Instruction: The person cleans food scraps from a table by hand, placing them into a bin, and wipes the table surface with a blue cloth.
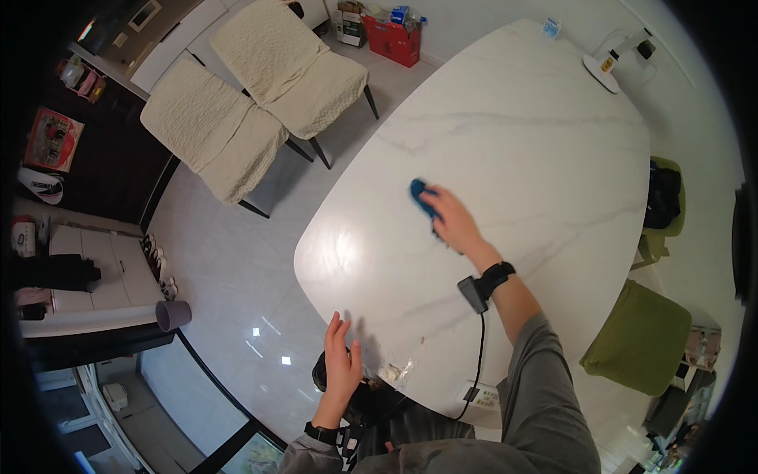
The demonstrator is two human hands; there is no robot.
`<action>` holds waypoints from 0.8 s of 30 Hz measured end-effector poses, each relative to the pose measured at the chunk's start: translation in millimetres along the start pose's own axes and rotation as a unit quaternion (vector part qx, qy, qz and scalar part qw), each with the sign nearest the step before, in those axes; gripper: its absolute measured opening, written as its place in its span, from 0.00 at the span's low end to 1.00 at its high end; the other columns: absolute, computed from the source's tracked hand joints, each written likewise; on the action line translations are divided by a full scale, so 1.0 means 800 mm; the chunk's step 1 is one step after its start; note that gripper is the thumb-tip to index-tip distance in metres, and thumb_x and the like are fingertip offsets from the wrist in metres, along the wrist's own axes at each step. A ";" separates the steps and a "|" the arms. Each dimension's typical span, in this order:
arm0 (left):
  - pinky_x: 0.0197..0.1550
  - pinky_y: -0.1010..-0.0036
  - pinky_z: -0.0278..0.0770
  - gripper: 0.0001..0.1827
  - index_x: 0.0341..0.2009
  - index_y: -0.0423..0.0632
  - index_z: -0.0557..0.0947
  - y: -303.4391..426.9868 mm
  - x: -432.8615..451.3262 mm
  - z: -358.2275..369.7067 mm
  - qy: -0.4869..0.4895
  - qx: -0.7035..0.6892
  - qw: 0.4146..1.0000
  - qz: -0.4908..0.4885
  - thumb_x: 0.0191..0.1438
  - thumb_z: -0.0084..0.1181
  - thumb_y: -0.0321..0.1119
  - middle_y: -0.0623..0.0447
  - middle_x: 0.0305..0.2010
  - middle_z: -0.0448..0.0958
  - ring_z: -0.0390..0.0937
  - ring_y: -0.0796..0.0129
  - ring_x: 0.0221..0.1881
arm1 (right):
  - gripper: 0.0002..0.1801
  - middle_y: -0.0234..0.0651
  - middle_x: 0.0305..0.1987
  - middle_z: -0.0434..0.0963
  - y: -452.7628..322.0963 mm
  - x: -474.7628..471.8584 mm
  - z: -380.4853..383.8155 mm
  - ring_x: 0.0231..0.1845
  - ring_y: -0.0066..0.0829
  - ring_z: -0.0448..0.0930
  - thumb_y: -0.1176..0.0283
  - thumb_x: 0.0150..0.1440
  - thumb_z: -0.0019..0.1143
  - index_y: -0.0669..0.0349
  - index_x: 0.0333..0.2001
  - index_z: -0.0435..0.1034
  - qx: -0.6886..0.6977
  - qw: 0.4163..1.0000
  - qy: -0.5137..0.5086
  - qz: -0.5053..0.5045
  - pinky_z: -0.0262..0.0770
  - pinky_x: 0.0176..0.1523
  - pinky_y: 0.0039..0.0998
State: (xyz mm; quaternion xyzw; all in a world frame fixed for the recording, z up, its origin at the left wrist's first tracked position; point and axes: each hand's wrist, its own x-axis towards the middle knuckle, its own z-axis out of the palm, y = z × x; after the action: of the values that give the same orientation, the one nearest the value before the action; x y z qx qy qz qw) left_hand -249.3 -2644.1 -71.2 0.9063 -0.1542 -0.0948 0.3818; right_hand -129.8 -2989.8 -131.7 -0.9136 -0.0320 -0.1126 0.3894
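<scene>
My right hand [456, 222] presses a dark blue cloth or sponge [423, 197] on the white marble-patterned table [533, 172], near the table's middle; slight blur hides the exact kind of thing. A black strap with a small box [472, 294] and a cable is round my right wrist. My left hand [342, 358] is raised at the table's near left edge with fingers extended, holding nothing. Just right of it, on the near edge, lie small crumpled scraps [391, 372] and clear plastic [407, 370]. A small brown bit [422, 340] lies beyond them.
A power strip [482, 396] with the cable beside it is at the near edge. A white lamp base [600, 74] and a small blue-white box [551, 28] stand at the far end. Two cream-covered chairs [320, 89] are at the far left, a green seat [639, 338] at the right.
</scene>
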 end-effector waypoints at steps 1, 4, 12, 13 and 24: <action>0.62 0.59 0.62 0.22 0.57 0.38 0.67 0.001 0.000 0.000 0.000 -0.001 1.000 0.006 0.60 0.45 0.30 0.37 0.67 0.55 0.62 0.44 0.63 | 0.28 0.43 0.61 0.65 -0.014 -0.007 0.014 0.62 0.45 0.65 0.84 0.46 0.49 0.58 0.53 0.68 -0.009 0.999 -0.024 -0.037 0.62 0.65 0.37; 0.62 0.59 0.62 0.22 0.57 0.37 0.67 0.005 -0.001 -0.006 0.007 0.004 1.000 0.021 0.59 0.46 0.30 0.37 0.67 0.55 0.62 0.44 0.62 | 0.28 0.43 0.59 0.67 -0.063 -0.050 0.040 0.62 0.45 0.65 0.83 0.42 0.54 0.60 0.51 0.69 0.023 0.989 -0.096 -0.106 0.62 0.64 0.37; 0.60 0.59 0.64 0.21 0.56 0.38 0.68 0.004 -0.024 -0.024 0.019 0.012 0.999 0.044 0.58 0.47 0.28 0.36 0.66 0.56 0.63 0.43 0.60 | 0.31 0.38 0.61 0.66 -0.187 -0.176 0.080 0.62 0.41 0.66 0.86 0.43 0.50 0.59 0.55 0.66 0.157 0.968 -0.172 -0.096 0.64 0.63 0.35; 0.60 0.59 0.64 0.21 0.56 0.38 0.68 0.002 -0.027 -0.027 0.028 0.010 0.999 0.046 0.58 0.47 0.28 0.36 0.66 0.56 0.64 0.43 0.60 | 0.31 0.39 0.61 0.66 -0.202 -0.177 0.062 0.62 0.41 0.66 0.86 0.44 0.49 0.59 0.55 0.66 0.164 0.973 -0.153 -0.061 0.64 0.63 0.35; 0.61 0.59 0.63 0.20 0.56 0.37 0.68 -0.030 -0.077 -0.044 0.025 0.010 0.999 0.023 0.59 0.46 0.30 0.37 0.67 0.56 0.63 0.44 0.61 | 0.27 0.46 0.58 0.67 -0.003 -0.269 -0.072 0.59 0.43 0.69 0.87 0.49 0.41 0.62 0.55 0.65 0.022 0.955 0.221 0.195 0.63 0.63 0.34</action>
State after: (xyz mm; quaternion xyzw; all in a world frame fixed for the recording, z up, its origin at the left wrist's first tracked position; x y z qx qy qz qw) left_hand -291.6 -2583.2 -60.4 0.9085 -0.1663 -0.0618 0.3783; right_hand -350.2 -3023.4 -140.9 -0.8456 0.2314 -0.2323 0.4213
